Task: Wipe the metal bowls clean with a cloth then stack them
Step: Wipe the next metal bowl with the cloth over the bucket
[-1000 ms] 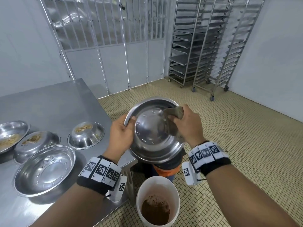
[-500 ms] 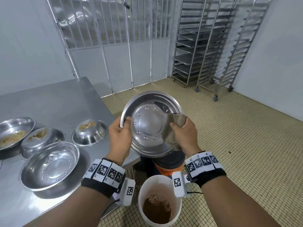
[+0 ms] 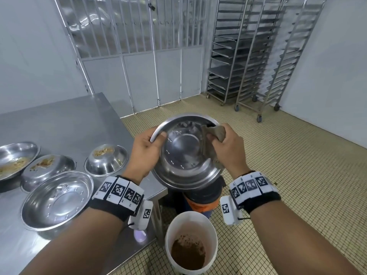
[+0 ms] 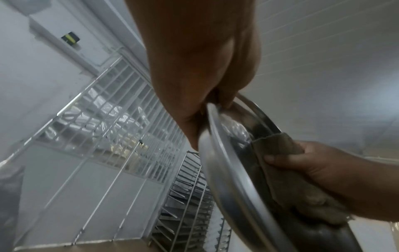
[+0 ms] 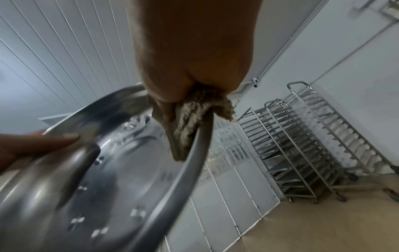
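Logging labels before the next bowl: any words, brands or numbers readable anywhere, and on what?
None readable.
Left wrist band: square black-and-white marker patterns, tiny characters beneath too small to read.
Right wrist band: the same patterns, no words.
Held bowl, cloth, white bucket: no visible print.

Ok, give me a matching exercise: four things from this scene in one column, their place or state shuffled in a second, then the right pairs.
Things:
1. cloth
2. held bowl
3. white bucket
4. nearest table bowl

Places or states:
A. on the floor, brown stuff inside
B. gripped at its rim by the left hand
C. bunched in the right hand
D. upright on the table, looks clean

Pairs: 1-C, 2-B, 3-A, 4-D
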`<state>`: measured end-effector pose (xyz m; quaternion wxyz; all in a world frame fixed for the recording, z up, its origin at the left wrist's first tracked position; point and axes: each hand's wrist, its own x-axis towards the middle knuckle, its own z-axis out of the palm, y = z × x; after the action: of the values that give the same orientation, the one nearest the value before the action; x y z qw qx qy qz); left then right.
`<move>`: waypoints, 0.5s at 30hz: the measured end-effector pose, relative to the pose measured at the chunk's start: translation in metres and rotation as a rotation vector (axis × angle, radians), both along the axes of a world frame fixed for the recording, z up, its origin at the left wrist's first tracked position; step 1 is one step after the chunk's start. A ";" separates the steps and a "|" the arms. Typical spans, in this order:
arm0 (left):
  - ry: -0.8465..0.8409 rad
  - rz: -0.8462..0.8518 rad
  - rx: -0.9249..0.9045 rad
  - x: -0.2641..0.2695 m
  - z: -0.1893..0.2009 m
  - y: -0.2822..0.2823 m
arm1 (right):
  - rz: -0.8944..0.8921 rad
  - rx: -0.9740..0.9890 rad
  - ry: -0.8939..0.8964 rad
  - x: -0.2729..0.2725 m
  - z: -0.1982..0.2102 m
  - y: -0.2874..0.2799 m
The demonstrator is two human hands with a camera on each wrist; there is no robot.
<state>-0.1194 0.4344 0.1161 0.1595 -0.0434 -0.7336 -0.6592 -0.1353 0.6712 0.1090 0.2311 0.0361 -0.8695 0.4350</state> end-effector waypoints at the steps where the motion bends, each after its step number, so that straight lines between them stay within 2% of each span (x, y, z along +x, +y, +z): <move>1: -0.003 0.038 0.053 -0.001 -0.002 0.002 | -0.047 -0.076 -0.028 0.004 -0.006 -0.003; 3: -0.010 0.085 0.106 -0.001 -0.004 0.004 | -0.105 -0.157 -0.113 0.009 -0.022 -0.007; 5: -0.014 0.089 0.082 0.002 -0.005 0.006 | -0.136 -0.135 -0.152 0.008 -0.030 -0.006; 9: -0.053 0.025 -0.036 0.011 -0.012 0.013 | -0.043 0.054 -0.080 -0.007 -0.008 0.006; 12: -0.060 0.008 -0.008 0.009 -0.017 0.017 | 0.023 0.162 -0.011 -0.013 0.010 0.009; 15: -0.025 0.094 0.099 0.006 -0.015 0.017 | -0.057 0.021 -0.025 -0.008 0.003 0.004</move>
<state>-0.1135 0.4514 0.1014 0.1829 0.0071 -0.7033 -0.6869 -0.1433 0.6751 0.1117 0.2321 0.0080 -0.8776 0.4194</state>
